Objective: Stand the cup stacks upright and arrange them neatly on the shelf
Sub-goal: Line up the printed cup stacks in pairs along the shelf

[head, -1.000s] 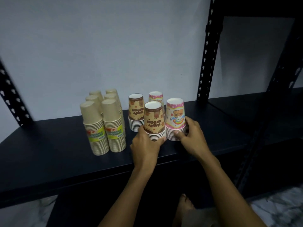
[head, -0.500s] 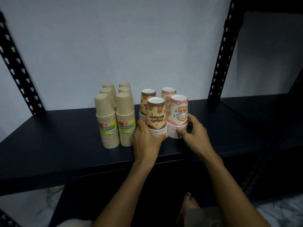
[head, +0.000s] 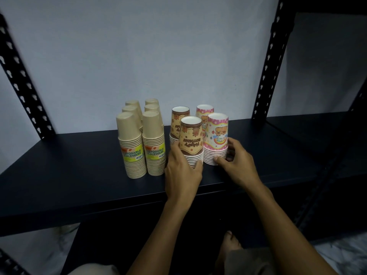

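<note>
our left hand [head: 183, 171] grips the base of the front brown cup stack [head: 191, 140]; our right hand [head: 236, 163] pinches the base of the pink cup stack [head: 217, 138] just beside it. both stand upright near the front edge of the shelf [head: 79, 175], close to the tan stacks [head: 142, 143]. we judge a hard nudge could tip these tall stacks, or knock their neighbours over.

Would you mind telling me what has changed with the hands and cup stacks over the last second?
Nothing visibly moved. The left hand still holds the brown stack, the right hand the pink stack. All stacks stay upright on the shelf.
</note>
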